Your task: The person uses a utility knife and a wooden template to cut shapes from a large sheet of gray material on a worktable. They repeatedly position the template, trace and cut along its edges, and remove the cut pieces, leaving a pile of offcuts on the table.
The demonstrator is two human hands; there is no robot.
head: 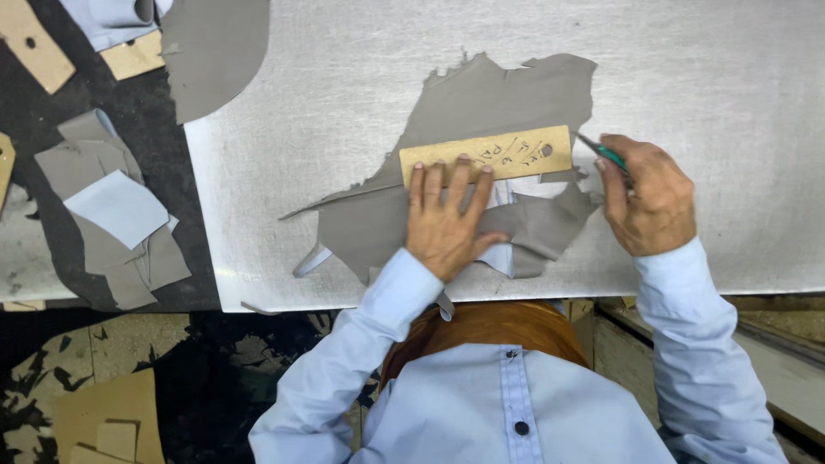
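The left hand [443, 219] lies flat with fingers spread, pressing a tan card template [486, 155] onto a grey leather piece [481, 112]. The right hand [646, 202] is closed around a green-handled knife [601, 152], whose tip sits at the template's right end. The leather lies ragged-edged on the pale metal counter [687, 77], near its front edge. Well off to the left, grey offcuts [112, 215] are heaped on a dark surface, with more tan templates [34, 43] beyond them.
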